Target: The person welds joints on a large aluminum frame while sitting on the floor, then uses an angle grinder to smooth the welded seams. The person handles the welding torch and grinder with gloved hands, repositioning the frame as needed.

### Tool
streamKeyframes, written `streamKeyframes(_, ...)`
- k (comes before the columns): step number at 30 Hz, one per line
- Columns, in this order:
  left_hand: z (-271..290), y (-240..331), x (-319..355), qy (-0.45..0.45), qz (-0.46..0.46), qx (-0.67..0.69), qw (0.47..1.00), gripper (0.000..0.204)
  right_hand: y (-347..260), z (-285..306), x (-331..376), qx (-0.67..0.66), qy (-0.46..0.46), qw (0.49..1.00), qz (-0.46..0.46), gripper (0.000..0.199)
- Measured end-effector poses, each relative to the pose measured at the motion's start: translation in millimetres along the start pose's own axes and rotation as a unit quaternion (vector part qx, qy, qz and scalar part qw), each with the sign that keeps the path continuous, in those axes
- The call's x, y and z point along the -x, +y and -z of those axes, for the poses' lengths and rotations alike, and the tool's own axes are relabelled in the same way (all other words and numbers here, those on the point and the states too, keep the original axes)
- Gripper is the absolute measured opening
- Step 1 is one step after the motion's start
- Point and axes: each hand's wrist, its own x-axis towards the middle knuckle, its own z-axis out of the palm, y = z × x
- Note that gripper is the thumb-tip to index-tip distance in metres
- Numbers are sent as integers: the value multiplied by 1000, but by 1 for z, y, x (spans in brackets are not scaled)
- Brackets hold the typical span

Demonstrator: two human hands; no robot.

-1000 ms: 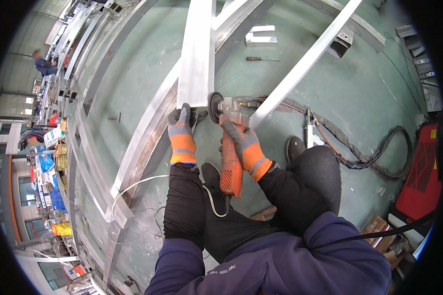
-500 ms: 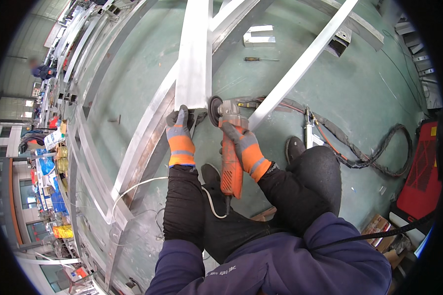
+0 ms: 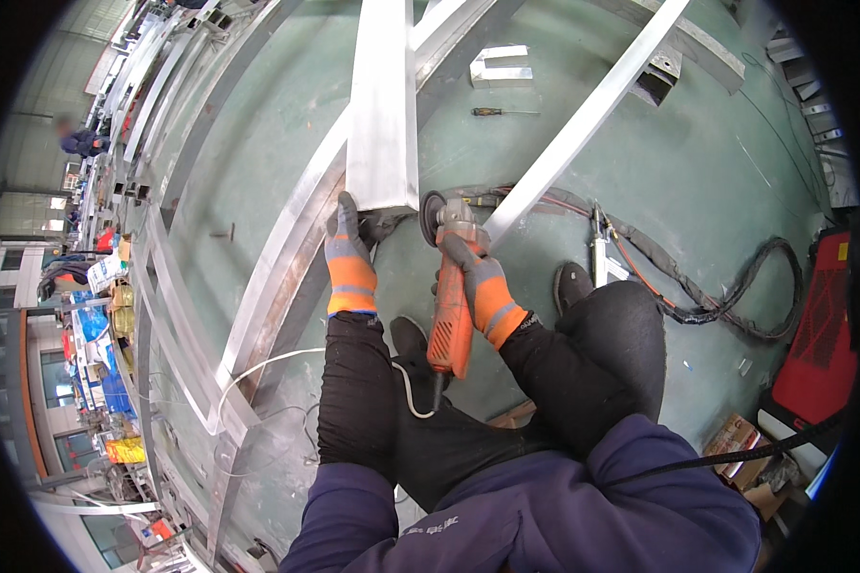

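1. The left hand [image 3: 352, 258], in a grey-and-orange glove, is clamped on the near end of a long pale metal beam [image 3: 382, 115], thumb against its left corner; the other fingers are partly hidden below.
2. The right hand [image 3: 485, 286], gloved to match, is wrapped around the upper body of an orange angle grinder [image 3: 451, 329]. The 2 hands are apart, each on its own thing.
3. The grinder's dark disc [image 3: 432, 218] sits just beside the beam's near right corner; I can't tell whether they touch.
4. The beam crosses over a curved metal frame [image 3: 282, 248], and a white cord [image 3: 277, 357] passes behind the left forearm.
5. On the green floor [image 3: 506, 153], 1 screwdriver [image 3: 488, 112] lies near a U-shaped metal piece [image 3: 505, 76]. A slim metal bar [image 3: 583, 124] slants by on their right.
6. Over to the right, a sleeved hose [image 3: 645, 255] loops near a red case [image 3: 812, 334].
7. Far left, 1 co-worker [image 3: 84, 143] in dark clothes is beside stacked metal.
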Motion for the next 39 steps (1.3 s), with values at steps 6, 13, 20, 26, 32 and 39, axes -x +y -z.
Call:
streamKeyframes(6,6,-13,-20,-37,-9,-100,994,68,-9,0,0,-8,-6,1000,19,51)
streamKeyframes(13,26,-53,-44,-37,-132,-202,970,67,-16,-5,7,16,0,1000,25,55)
streamKeyframes(20,32,-52,-40,-55,-182,-262,946,54,-16,-8,9,23,-6,999,28,53)
streamKeyframes(26,21,-43,-29,-64,-247,-371,893,44,-18,-6,9,19,-15,999,49,50)
streamKeyframes(32,48,-70,-51,-58,-241,-422,872,41,-18,-11,11,17,-16,999,32,50)
streamKeyframes(39,40,-59,-41,-53,-260,-504,822,43,-18,-7,8,29,-6,999,44,52)
